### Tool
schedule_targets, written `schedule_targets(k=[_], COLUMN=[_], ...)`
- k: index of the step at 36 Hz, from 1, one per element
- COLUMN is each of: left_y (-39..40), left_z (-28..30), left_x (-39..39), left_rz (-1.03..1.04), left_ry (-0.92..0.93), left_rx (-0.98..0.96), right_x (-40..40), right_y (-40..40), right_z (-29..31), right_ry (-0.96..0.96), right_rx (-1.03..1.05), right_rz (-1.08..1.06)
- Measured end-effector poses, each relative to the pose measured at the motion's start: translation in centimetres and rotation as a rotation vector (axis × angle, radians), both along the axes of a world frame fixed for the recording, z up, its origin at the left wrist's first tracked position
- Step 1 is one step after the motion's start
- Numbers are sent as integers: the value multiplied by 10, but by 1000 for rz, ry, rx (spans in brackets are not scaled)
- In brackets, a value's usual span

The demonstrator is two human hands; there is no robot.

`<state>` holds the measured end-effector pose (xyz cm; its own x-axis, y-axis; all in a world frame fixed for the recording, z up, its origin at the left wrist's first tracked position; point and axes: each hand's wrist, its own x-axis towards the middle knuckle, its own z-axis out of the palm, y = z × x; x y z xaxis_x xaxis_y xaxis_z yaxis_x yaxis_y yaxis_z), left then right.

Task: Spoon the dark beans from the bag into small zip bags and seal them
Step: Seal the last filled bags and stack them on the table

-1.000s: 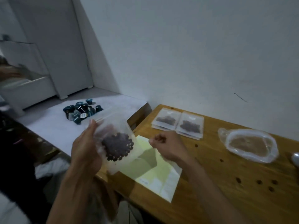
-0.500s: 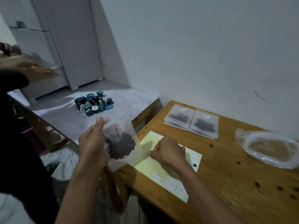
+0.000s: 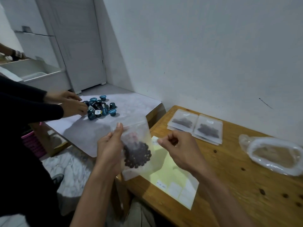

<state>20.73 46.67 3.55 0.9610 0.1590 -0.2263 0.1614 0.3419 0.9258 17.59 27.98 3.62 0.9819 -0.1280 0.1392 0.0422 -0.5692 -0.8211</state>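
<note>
My left hand holds a small clear zip bag upright by its left edge, over the near-left corner of the wooden table. A clump of dark beans sits low in the bag. My right hand hovers just right of the bag with its fingers curled. Its thumb and forefinger pinch what looks like a small white label at the top corner of a pale yellow label sheet. A big clear bag of brownish contents lies at the right.
Filled zip bags lie stacked by the wall. On a lower white table to the left, another person's hands handle a pile of blue capsules. A pink basket stands beneath it.
My right hand has lifted off the label sheet and now hovers beside the bag. The other person's hands have come down onto the capsule pile. The view has shifted.
</note>
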Motion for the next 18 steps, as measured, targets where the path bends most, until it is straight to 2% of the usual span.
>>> schedule_targets(k=[6, 11, 18], left_y=[-42, -67, -86], left_z=[9, 14, 14], left_x=[-14, -21, -26], left_rz=[-204, -261, -358], left_ry=[-42, -72, -112], left_rx=[58, 89, 127], right_x=[-1, -3, -11], right_y=[-1, -15, -34], right_z=[17, 13, 12], right_ry=[-109, -154, -148], right_rx=[-79, -155, -136], right_rz=[5, -108, -176])
